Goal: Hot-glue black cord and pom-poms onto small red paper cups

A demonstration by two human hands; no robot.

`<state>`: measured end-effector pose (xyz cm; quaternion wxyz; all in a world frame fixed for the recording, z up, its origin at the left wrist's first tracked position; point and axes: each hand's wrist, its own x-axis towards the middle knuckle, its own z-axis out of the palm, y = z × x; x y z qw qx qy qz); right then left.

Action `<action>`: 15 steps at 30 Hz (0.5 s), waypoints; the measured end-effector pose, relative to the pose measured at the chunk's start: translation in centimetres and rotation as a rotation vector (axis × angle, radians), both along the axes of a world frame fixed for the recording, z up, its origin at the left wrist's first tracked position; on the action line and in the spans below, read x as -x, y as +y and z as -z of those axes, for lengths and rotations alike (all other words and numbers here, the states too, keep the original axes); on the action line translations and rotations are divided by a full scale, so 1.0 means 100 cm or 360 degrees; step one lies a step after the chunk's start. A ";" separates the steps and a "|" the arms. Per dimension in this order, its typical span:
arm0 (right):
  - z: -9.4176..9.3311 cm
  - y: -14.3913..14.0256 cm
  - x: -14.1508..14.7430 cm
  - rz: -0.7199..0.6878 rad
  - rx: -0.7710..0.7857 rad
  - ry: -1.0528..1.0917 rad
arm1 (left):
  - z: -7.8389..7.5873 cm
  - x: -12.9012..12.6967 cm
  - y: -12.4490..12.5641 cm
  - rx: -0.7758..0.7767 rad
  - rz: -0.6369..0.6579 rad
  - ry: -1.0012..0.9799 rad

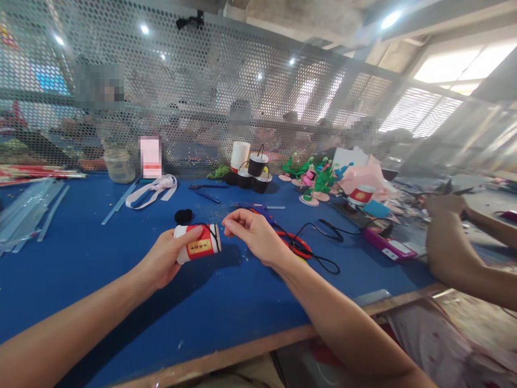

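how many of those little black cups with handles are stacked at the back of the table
3: one black cup on top, one lower left, one lower right, clustered beside the white cup stack. More may be hidden behind them.

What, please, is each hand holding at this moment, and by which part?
The left hand holds a red-and-white cup on its side, gripped around its closed end. The right hand is pinched at the cup's black cord by the rim.

Blue-topped table, perforated metal screen, bright windows.
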<state>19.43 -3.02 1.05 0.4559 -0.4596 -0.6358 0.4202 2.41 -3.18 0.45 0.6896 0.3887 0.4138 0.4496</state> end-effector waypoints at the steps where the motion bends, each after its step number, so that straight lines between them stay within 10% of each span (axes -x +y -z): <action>1: 0.000 0.000 -0.001 0.0025 -0.0038 -0.0029 | 0.000 0.000 0.000 -0.0010 -0.0001 -0.0001; 10: -0.001 -0.007 -0.001 -0.0082 -0.0744 -0.0520 | 0.003 -0.001 -0.006 -0.0206 -0.0021 0.0157; 15: 0.002 -0.014 0.005 -0.0278 -0.0744 -0.0531 | 0.008 -0.001 -0.006 -0.0288 0.0019 0.0258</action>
